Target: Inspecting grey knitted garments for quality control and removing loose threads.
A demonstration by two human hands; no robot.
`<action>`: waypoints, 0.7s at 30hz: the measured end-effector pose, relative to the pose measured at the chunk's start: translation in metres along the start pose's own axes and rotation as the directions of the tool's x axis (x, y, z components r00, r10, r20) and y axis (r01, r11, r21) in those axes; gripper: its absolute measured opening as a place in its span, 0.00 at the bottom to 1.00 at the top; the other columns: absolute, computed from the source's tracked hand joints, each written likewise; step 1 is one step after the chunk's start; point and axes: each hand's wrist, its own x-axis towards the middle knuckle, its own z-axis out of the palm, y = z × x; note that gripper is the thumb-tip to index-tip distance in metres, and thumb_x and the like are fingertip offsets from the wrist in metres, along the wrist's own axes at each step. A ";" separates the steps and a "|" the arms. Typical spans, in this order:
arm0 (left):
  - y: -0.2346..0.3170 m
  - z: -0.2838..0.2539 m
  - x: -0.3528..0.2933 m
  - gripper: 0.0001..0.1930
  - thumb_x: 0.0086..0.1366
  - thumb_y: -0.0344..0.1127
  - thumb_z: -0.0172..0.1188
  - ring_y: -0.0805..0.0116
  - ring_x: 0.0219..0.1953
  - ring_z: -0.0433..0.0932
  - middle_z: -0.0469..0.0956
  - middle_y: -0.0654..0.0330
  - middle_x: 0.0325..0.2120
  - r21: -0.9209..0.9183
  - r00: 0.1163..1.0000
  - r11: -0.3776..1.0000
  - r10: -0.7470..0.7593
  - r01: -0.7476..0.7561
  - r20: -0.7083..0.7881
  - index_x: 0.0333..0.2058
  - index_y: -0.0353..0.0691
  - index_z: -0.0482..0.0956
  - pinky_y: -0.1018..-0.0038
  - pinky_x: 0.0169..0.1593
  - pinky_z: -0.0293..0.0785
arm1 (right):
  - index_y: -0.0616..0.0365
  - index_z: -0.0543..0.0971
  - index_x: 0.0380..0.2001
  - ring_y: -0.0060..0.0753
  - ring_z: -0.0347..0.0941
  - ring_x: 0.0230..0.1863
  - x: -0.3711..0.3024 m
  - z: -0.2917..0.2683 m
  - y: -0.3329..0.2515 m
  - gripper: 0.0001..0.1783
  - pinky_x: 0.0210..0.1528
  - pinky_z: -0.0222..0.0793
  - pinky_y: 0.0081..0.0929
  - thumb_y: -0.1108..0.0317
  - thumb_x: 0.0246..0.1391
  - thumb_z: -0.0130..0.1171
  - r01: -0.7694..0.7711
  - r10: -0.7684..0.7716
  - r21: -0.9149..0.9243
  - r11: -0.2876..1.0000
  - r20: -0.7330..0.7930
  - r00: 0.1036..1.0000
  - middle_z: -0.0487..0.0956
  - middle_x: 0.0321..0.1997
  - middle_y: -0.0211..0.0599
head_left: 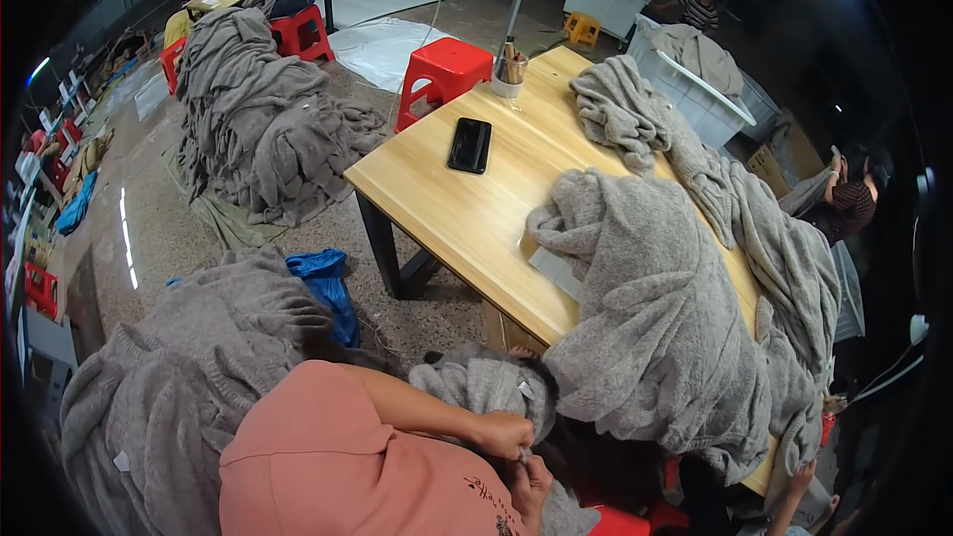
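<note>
My left hand (pixel 504 434) is closed, its fingers pinching a fold of a grey knit garment (pixel 476 384). Just below it, my right hand (pixel 531 488) grips the same cloth, with the two hands almost touching. The garment hangs over my lap beside the table edge, and a small white label shows on it. Its lower part is partly hidden by my hands and pink sleeve.
A wooden table (pixel 437 210) bears a black phone (pixel 470 145), a cup of tools (pixel 508 74) and heaped grey garments (pixel 645 288). More grey piles (pixel 189 377) lie to my left, near a blue bag (pixel 326 288). A red stool (pixel 447 74) stands beyond. Another person's hand (pixel 797 481) shows lower right.
</note>
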 end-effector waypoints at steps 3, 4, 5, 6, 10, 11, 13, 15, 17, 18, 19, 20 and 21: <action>-0.002 0.003 0.000 0.07 0.39 0.32 0.56 0.51 0.28 0.75 0.75 0.50 0.21 -0.011 0.998 1.000 -0.024 0.025 0.050 0.21 0.38 0.76 0.61 0.30 0.68 | 0.63 0.72 0.22 0.44 0.66 0.27 -0.001 0.006 -0.005 0.04 0.29 0.62 0.32 0.79 0.37 0.52 -0.041 0.043 0.028 0.999 -0.059 0.997 0.71 0.23 0.43; -0.005 0.008 0.003 0.07 0.39 0.31 0.56 0.51 0.28 0.75 0.75 0.50 0.21 -0.006 0.991 1.000 -0.025 0.026 0.128 0.21 0.37 0.75 0.61 0.30 0.68 | 0.64 0.71 0.20 0.44 0.65 0.25 -0.002 0.007 -0.008 0.03 0.27 0.61 0.32 0.81 0.37 0.50 0.036 -0.042 -0.053 0.998 -0.114 0.993 0.70 0.21 0.43; -0.008 0.013 0.006 0.08 0.38 0.31 0.56 0.51 0.29 0.75 0.75 0.49 0.21 -0.001 0.978 1.000 -0.027 0.028 0.205 0.21 0.37 0.75 0.61 0.30 0.68 | 0.64 0.71 0.20 0.44 0.65 0.25 -0.004 0.008 -0.007 0.03 0.27 0.61 0.32 0.81 0.37 0.50 0.032 -0.038 -0.053 0.998 -0.115 0.993 0.70 0.21 0.43; -0.010 0.017 0.008 0.08 0.38 0.31 0.56 0.51 0.29 0.75 0.75 0.49 0.21 -0.003 0.978 1.000 -0.027 0.029 0.208 0.21 0.37 0.75 0.61 0.30 0.68 | 0.64 0.71 0.20 0.44 0.65 0.25 -0.006 0.008 -0.006 0.03 0.27 0.61 0.33 0.81 0.36 0.50 0.052 -0.066 -0.102 0.993 -0.146 0.987 0.70 0.21 0.44; -0.022 0.027 0.019 0.08 0.37 0.30 0.58 0.61 0.23 0.74 0.74 0.53 0.17 -0.176 0.997 0.984 -0.001 0.015 0.080 0.21 0.36 0.75 0.66 0.26 0.66 | 0.65 0.69 0.20 0.45 0.65 0.24 -0.002 0.002 -0.010 0.03 0.27 0.60 0.33 0.81 0.36 0.50 -0.030 -0.003 -0.161 0.986 -0.201 0.980 0.69 0.21 0.44; -0.025 0.028 0.021 0.08 0.37 0.29 0.59 0.65 0.21 0.73 0.74 0.54 0.16 -0.283 0.999 0.959 0.027 -0.020 0.021 0.21 0.36 0.75 0.68 0.25 0.65 | 0.65 0.69 0.20 0.45 0.65 0.24 -0.001 0.000 -0.010 0.03 0.26 0.60 0.33 0.81 0.36 0.50 -0.087 0.063 -0.140 0.986 -0.166 0.984 0.70 0.20 0.45; -0.028 0.031 0.021 0.07 0.38 0.28 0.59 0.71 0.18 0.70 0.73 0.57 0.14 -0.389 0.998 0.921 0.042 -0.024 0.036 0.21 0.35 0.75 0.71 0.23 0.64 | 0.64 0.69 0.21 0.24 0.62 0.19 -0.004 0.001 -0.006 0.02 0.23 0.58 0.22 0.81 0.41 0.52 -0.035 0.010 -0.136 0.990 -0.178 0.984 0.69 0.17 0.37; -0.031 0.034 0.020 0.06 0.39 0.29 0.59 0.71 0.17 0.69 0.72 0.57 0.13 -0.428 0.994 0.898 0.112 -0.100 0.003 0.19 0.34 0.75 0.72 0.22 0.63 | 0.64 0.68 0.20 0.25 0.63 0.20 -0.008 0.002 -0.007 0.03 0.23 0.59 0.24 0.79 0.41 0.51 -0.235 0.247 0.088 0.968 -0.159 0.956 0.68 0.17 0.37; -0.032 0.039 0.019 0.05 0.39 0.28 0.58 0.72 0.17 0.69 0.72 0.58 0.12 -0.418 0.993 0.907 0.095 -0.057 0.070 0.18 0.34 0.75 0.72 0.22 0.63 | 0.64 0.68 0.20 0.21 0.61 0.21 -0.009 0.006 -0.008 0.03 0.23 0.58 0.22 0.79 0.42 0.52 -0.220 0.250 0.183 0.958 -0.155 0.956 0.67 0.17 0.34; -0.033 0.041 0.019 0.05 0.39 0.28 0.58 0.72 0.17 0.68 0.71 0.58 0.12 -0.406 0.987 0.914 0.078 -0.016 0.138 0.18 0.34 0.75 0.72 0.21 0.62 | 0.64 0.68 0.20 0.18 0.60 0.21 -0.010 0.008 -0.008 0.04 0.23 0.58 0.20 0.78 0.43 0.52 -0.204 0.252 0.275 0.940 -0.154 0.955 0.67 0.17 0.32; -0.031 0.041 0.018 0.05 0.39 0.28 0.58 0.72 0.17 0.68 0.71 0.58 0.12 -0.409 0.987 0.912 0.081 -0.018 0.138 0.18 0.34 0.75 0.72 0.21 0.62 | 0.64 0.68 0.20 0.18 0.60 0.21 -0.010 0.008 -0.007 0.04 0.23 0.58 0.20 0.78 0.43 0.52 -0.206 0.254 0.271 0.940 -0.154 0.955 0.67 0.17 0.32; -0.029 0.039 0.016 0.04 0.39 0.28 0.58 0.73 0.16 0.68 0.71 0.59 0.11 -0.452 0.984 0.892 0.053 0.031 0.171 0.17 0.34 0.75 0.72 0.20 0.61 | 0.64 0.69 0.20 0.17 0.60 0.21 -0.011 0.009 -0.004 0.03 0.23 0.58 0.19 0.78 0.44 0.51 -0.186 0.223 0.220 0.958 -0.156 0.962 0.67 0.18 0.30; -0.028 0.037 0.015 0.03 0.39 0.27 0.57 0.75 0.15 0.67 0.71 0.61 0.11 -0.491 0.978 0.867 0.026 0.079 0.205 0.16 0.34 0.75 0.73 0.19 0.60 | 0.64 0.69 0.21 0.17 0.60 0.21 -0.012 0.009 -0.003 0.03 0.23 0.58 0.18 0.78 0.44 0.51 -0.165 0.192 0.168 0.972 -0.157 0.969 0.68 0.18 0.29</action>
